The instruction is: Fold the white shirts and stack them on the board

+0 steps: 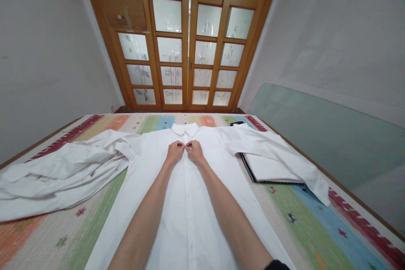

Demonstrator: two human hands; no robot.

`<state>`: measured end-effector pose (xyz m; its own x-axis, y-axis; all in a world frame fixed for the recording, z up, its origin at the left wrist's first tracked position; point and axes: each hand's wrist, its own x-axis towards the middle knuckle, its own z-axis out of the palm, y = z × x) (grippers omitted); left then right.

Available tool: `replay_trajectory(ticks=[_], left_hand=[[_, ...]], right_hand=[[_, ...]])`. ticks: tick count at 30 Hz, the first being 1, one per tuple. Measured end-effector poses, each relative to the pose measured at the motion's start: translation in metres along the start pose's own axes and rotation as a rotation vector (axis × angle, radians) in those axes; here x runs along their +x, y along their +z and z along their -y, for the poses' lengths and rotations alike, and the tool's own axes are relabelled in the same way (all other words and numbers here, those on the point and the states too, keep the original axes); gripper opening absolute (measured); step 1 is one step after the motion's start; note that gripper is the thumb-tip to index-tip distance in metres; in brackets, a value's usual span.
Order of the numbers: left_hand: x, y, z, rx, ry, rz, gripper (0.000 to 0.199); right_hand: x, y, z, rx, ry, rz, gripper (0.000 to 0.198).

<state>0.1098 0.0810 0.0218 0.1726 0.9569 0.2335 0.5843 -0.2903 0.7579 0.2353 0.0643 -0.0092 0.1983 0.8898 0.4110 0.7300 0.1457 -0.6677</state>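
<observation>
A white button-up shirt (171,219) lies spread face up, its collar (185,128) at the far end and its front band running down the middle. Just below the collar, my left hand (175,151) pinches the front band from the left side. Opposite it, my right hand (194,150) pinches the band from the right, the fingertips of both hands almost meeting. Any button between the fingers is too small to make out. One sleeve stretches out to the right, while the left sleeve is bunched or covered by white cloth (63,173).
A striped, patterned cover (284,215) lies under the shirt. On the right, a dark-edged flat item with a white face (268,168) sits partly beneath the sleeve. A pale green panel (316,126) leans on the right wall. Wooden glazed doors (190,50) stand beyond.
</observation>
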Motion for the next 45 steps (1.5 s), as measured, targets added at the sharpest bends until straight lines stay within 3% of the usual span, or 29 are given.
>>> replay_trajectory(ticks=[24,28,33,38,45], left_hand=[[0.002,0.006,0.007,-0.074,0.033,-0.038,0.009],[0.002,0.008,0.008,-0.078,0.037,-0.052,0.017],[0.0,0.008,0.007,0.179,0.123,-0.071,0.02],[-0.007,0.006,0.004,0.387,0.116,-0.085,0.022],[-0.022,0.006,-0.002,0.551,0.388,-0.054,0.021]], right_hand=[[-0.003,0.002,0.004,-0.177,-0.015,-0.008,0.011],[-0.003,0.002,0.004,-0.234,-0.014,-0.004,0.015],[-0.001,0.0,0.006,-0.228,0.018,0.008,0.018],[0.0,-0.003,0.005,-0.177,0.01,0.041,0.022],[0.004,0.001,0.002,-0.125,0.018,-0.058,0.026]])
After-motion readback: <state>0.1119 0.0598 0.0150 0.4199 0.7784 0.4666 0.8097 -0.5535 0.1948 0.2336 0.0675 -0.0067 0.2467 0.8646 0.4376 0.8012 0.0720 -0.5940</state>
